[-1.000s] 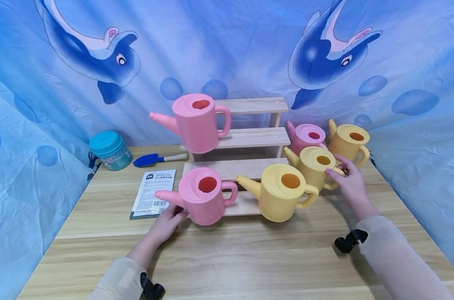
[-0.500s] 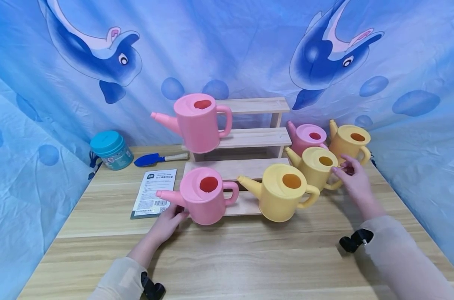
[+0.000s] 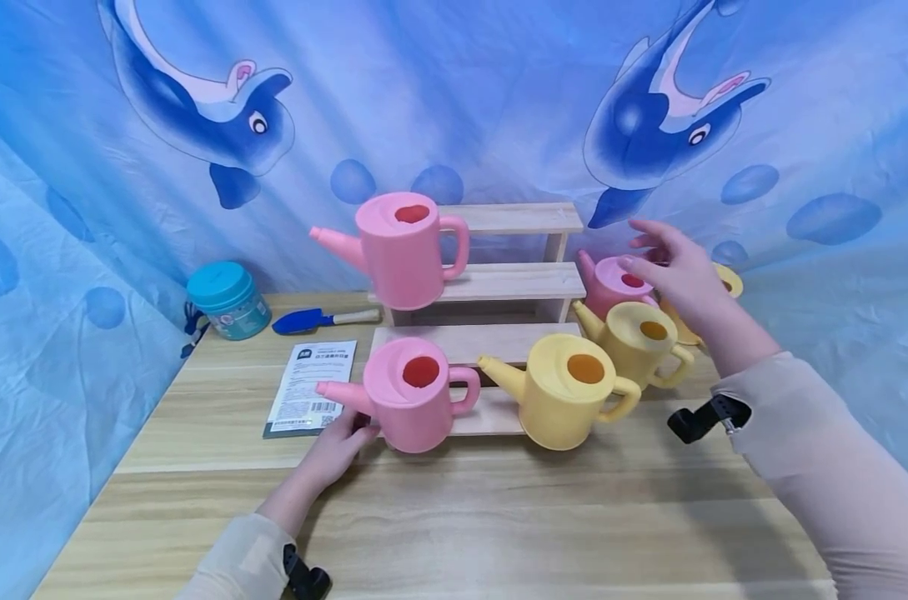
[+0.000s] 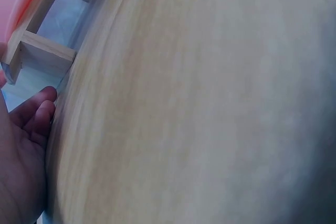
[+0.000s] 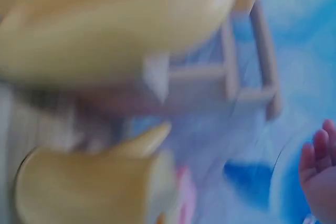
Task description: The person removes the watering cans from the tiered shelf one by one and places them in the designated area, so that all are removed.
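My left hand [image 3: 338, 450] grips the left end of the tiered wooden stand [image 3: 491, 412], under the spout of a pink watering can [image 3: 414, 408] on the lowest shelf. In the left wrist view, this hand [image 4: 23, 150] shows curled lower fingers beside the board end [image 4: 47, 51]. A yellow watering can [image 3: 559, 404] shares that shelf. My right hand [image 3: 679, 275], fingers slightly bent and holding nothing, is raised above a pink watering can [image 3: 607, 283] at right. It partly hides a yellow watering can [image 3: 727, 279]; another yellow watering can [image 3: 634, 350] stands nearer.
Another pink watering can [image 3: 404, 258] stands higher on the stand's left side. To the left on the table [image 3: 499, 517] are a blue-lidded jar [image 3: 228, 304], a small blue trowel [image 3: 303, 321] and a printed packet [image 3: 311, 387]. A blue dolphin curtain [image 3: 469, 92] hangs close behind.
My right hand has let go of the nearer yellow watering can at right and risen back and leftward over the pink one. My left hand has stayed at the stand.
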The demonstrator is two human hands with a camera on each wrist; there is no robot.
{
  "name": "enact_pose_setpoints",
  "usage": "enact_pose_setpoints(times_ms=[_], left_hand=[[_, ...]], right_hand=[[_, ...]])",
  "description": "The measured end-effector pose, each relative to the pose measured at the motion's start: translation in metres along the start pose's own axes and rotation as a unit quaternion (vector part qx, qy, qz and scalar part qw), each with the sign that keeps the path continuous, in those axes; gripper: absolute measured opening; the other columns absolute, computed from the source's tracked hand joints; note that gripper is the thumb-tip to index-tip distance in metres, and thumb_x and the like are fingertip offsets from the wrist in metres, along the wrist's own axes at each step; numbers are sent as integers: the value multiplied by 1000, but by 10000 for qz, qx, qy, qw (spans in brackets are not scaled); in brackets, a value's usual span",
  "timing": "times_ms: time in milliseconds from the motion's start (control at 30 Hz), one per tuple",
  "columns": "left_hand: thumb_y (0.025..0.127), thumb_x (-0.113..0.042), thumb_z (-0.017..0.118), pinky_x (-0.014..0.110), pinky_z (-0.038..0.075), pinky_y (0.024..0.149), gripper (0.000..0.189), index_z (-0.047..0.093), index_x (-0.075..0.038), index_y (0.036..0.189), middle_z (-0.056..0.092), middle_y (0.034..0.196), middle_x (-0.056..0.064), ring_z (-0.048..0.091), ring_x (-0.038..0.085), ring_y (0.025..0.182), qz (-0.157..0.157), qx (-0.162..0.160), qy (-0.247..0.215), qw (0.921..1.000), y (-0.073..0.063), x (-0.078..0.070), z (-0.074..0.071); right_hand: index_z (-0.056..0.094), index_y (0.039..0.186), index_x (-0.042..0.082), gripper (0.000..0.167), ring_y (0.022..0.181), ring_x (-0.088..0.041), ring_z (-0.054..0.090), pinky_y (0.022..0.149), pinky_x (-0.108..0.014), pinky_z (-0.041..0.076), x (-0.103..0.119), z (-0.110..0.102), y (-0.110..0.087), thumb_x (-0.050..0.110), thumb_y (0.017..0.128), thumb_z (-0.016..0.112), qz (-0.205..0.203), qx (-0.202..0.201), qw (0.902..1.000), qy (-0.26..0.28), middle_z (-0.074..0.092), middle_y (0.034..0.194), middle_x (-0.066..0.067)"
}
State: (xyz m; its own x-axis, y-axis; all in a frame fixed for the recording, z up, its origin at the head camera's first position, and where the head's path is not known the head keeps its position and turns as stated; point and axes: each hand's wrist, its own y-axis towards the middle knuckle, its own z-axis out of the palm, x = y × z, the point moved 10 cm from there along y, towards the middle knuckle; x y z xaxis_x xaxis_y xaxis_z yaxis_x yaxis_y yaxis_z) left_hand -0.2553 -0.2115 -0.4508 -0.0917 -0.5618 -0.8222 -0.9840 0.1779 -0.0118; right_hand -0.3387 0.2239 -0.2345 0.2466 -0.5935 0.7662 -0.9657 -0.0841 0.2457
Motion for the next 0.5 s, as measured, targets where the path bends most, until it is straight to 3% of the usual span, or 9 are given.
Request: enact_pose_setpoints(times_ms=[200,333,500], left_hand=[[93,-30,51,50,34,101,42,42,-17,132,51,131,11,47,26,118,-13,-12,35,10000,-1,2,-1],[92,-28,52,49,35,99,40,42,-16,130,52,128,11,48,26,115,56,-34,46,10000,0,1,-1],[92,-27,52,48,37,98,39,43,-16,129,54,125,10,49,25,111,35,-26,46,10000,1,1,0]], right_hand=[[29,147,15,69,121,-31,44,98,-46,38,59,50,12,30,89,63,-472,1286,9904,195,44,135,-15],[26,148,16,74,124,-29,42,101,-46,36,86,81,21,32,87,65,-516,1822,9816,230,40,138,-12],[22,148,20,81,128,-26,39,99,-45,39,116,110,29,41,84,67,-547,2146,9751,91,36,143,-9]])
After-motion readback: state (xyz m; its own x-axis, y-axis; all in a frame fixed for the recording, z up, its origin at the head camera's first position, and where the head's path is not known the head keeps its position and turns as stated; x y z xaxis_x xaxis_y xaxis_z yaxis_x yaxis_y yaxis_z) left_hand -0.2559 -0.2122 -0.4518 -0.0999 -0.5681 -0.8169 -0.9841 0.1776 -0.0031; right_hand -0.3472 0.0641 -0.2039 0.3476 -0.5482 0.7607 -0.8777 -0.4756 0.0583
